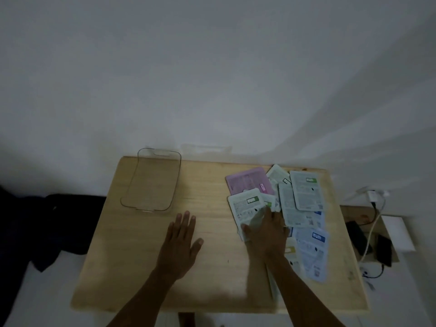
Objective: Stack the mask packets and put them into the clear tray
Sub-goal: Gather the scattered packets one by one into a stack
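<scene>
Left hand (180,241) flat, fingers spread; right hand (265,234) gripping mask packet (245,206); print unreadable

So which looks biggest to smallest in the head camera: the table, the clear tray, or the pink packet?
1. Table, by far the biggest.
2. Clear tray.
3. Pink packet, partly covered by other packets, so its full size is hidden, but it still looks smaller than the tray.
</scene>
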